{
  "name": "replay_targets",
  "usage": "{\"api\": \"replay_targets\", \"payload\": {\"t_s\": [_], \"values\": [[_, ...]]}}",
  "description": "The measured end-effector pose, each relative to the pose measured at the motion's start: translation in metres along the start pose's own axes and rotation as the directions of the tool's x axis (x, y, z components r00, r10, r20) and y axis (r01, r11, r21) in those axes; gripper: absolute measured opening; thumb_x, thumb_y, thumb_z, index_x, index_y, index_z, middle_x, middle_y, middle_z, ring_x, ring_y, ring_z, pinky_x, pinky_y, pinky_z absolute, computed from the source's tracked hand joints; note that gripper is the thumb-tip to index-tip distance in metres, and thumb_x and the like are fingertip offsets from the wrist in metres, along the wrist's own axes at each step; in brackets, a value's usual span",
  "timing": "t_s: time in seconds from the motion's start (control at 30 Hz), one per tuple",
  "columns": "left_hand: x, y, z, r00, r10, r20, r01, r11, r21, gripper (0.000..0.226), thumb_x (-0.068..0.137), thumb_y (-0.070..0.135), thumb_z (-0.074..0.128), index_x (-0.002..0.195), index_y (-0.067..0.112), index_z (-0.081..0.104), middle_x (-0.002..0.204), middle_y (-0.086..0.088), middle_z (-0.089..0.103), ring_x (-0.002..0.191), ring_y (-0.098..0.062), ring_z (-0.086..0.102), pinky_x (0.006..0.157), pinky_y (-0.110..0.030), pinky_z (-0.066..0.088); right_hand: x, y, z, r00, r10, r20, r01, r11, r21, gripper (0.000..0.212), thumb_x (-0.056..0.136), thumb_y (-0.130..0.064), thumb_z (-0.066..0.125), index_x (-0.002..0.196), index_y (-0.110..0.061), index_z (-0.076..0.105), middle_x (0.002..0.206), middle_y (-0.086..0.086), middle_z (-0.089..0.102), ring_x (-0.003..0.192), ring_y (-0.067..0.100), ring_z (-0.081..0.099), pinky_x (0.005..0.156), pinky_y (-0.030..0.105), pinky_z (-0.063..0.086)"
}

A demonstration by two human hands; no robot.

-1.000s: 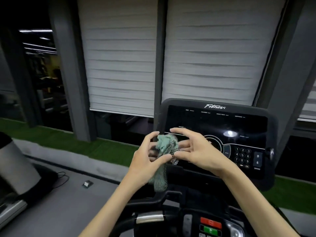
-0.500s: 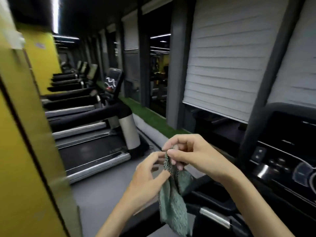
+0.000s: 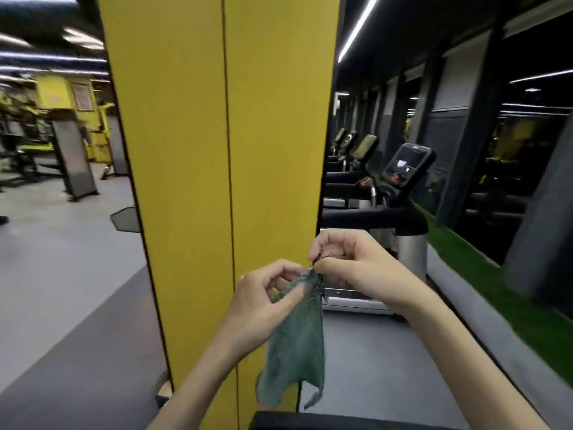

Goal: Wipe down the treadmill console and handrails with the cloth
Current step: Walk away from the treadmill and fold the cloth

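Left hand point(image 3: 263, 294) in front of the yellow pillar point(image 3: 223, 150), low at its right edge, thumb and curled fingers pinching the top of the green cloth point(image 3: 297, 346); right hand point(image 3: 352, 262) just right of the pillar and a little higher, fingers curled, gripping the same top corner. Cloth hanging loose from both hands before the foot of the pillar, lower edge just above a dark padded edge point(image 3: 325, 423). Further right of the pillar, well behind the hands, a row of treadmills point(image 3: 356, 178), nearest treadmill console point(image 3: 404, 166) dark, green turf strip point(image 3: 496, 293) beside it.
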State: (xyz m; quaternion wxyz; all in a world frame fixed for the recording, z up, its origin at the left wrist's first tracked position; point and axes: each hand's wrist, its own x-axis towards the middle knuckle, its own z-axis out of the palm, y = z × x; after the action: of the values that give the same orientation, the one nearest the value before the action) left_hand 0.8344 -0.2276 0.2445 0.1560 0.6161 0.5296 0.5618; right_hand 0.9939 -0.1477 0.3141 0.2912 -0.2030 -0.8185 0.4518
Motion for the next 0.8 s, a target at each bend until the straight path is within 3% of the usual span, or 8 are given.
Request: {"api": "replay_targets", "payload": {"t_s": [0.13, 0.23, 0.33, 0.43, 0.53, 0.63, 0.7, 0.8], "values": [[-0.014, -0.035, -0.1, 0.997, -0.045, -0.06, 0.051, 0.994, 0.101, 0.013, 0.079, 0.053, 0.068, 0.089, 0.046, 0.065, 0.078, 0.021, 0.06, 0.064, 0.0, 0.046, 0.057, -0.019, 0.035, 0.066, -0.009, 0.088, 0.995, -0.054, 0.087, 0.054, 0.998, 0.011, 0.015, 0.088, 0.005, 0.053, 0.086, -0.008, 0.059, 0.053, -0.002, 0.043, 0.056, 0.02, 0.03, 0.051, 0.03, 0.024], [-0.031, -0.061, -0.171, 0.984, -0.101, -0.148, 0.113, 0.99, 0.078, 0.013, 0.08, 0.045, 0.064, 0.093, 0.045, 0.064, 0.079, 0.013, 0.062, 0.065, -0.005, 0.048, 0.061, -0.027, 0.038, 0.112, -0.017, 0.158, 0.981, -0.092, 0.17, 0.082, 0.995, 0.062, 0.016, 0.088, 0.007, 0.053, 0.087, -0.009, 0.057, 0.052, -0.005, 0.045, 0.057, 0.019, 0.032, 0.052, 0.03, 0.025], [-0.049, -0.083, -0.229, 0.96, -0.146, -0.237, 0.169, 0.982, 0.08, 0.016, 0.079, 0.051, 0.063, 0.09, 0.04, 0.067, 0.073, 0.014, 0.061, 0.065, -0.011, 0.049, 0.063, -0.032, 0.039, 0.149, -0.022, 0.219, 0.954, -0.134, 0.268, 0.094, 0.983, 0.156, 0.01, 0.089, 0.007, 0.055, 0.09, -0.003, 0.055, 0.056, -0.002, 0.051, 0.054, 0.016, 0.039, 0.053, 0.028, 0.032], [-0.062, -0.102, -0.279, 0.932, -0.186, -0.31, 0.219, 0.973, 0.075, 0.023, 0.077, 0.057, 0.059, 0.09, 0.039, 0.066, 0.075, -0.004, 0.066, 0.066, -0.018, 0.054, 0.065, -0.033, 0.041, 0.181, -0.023, 0.272, 0.923, -0.178, 0.34, 0.072, 0.951, 0.301, 0.006, 0.09, 0.002, 0.06, 0.092, 0.004, 0.055, 0.062, 0.005, 0.059, 0.056, 0.016, 0.05, 0.059, 0.022, 0.043], [-0.072, -0.121, -0.324, 0.893, -0.249, -0.375, 0.273, 0.962, 0.011, 0.011, 0.085, 0.037, 0.065, 0.088, 0.027, 0.067, 0.079, -0.007, 0.069, 0.075, -0.029, 0.064, 0.071, -0.031, 0.046, 0.216, -0.02, 0.322, 0.912, -0.19, 0.364, 0.013, 0.899, 0.438, 0.009, 0.088, -0.008, 0.065, 0.092, -0.002, 0.06, 0.068, 0.006, 0.064, 0.061, 0.014, 0.058, 0.063, 0.021, 0.048], [-0.081, -0.136, -0.367, 0.865, -0.292, -0.409, 0.304, 0.952, -0.037, 0.009, 0.093, 0.013, 0.065, 0.087, 0.019, 0.064, 0.075, 0.007, 0.065, 0.071, -0.015, 0.061, 0.071, -0.025, 0.043, 0.251, -0.019, 0.368, 0.907, -0.189, 0.376, -0.028, 0.865, 0.501, 0.01, 0.083, -0.015, 0.07, 0.089, -0.008, 0.065, 0.075, 0.006, 0.067, 0.068, 0.014, 0.059, 0.068, 0.023, 0.049], [-0.083, -0.147, -0.395, 0.849, -0.314, -0.426, 0.331, 0.943, -0.035, 0.009, 0.092, 0.007, 0.064, 0.09, 0.016, 0.063, 0.075, 0.01, 0.062, 0.067, -0.01, 0.057, 0.068, -0.02, 0.042, 0.276, -0.019, 0.397, 0.899, -0.215, 0.382, -0.01, 0.861, 0.509, 0.007, 0.084, -0.012, 0.071, 0.089, -0.009, 0.067, 0.082, 0.009, 0.067, 0.075, 0.017, 0.06, 0.074, 0.026, 0.048], [-0.08, -0.164, -0.435, 0.823, -0.317, -0.471, 0.352, 0.936, -0.014, 0.011, 0.09, 0.004, 0.066, 0.096, 0.014, 0.064, 0.079, -0.003, 0.057, 0.064, -0.014, 0.05, 0.064, -0.018, 0.039, 0.316, -0.022, 0.436, 0.899, -0.248, 0.362, 0.011, 0.838, 0.546, 0.009, 0.084, 0.003, 0.067, 0.092, -0.002, 0.064, 0.08, 0.006, 0.066, 0.074, 0.013, 0.062, 0.073, 0.021, 0.049]]}}
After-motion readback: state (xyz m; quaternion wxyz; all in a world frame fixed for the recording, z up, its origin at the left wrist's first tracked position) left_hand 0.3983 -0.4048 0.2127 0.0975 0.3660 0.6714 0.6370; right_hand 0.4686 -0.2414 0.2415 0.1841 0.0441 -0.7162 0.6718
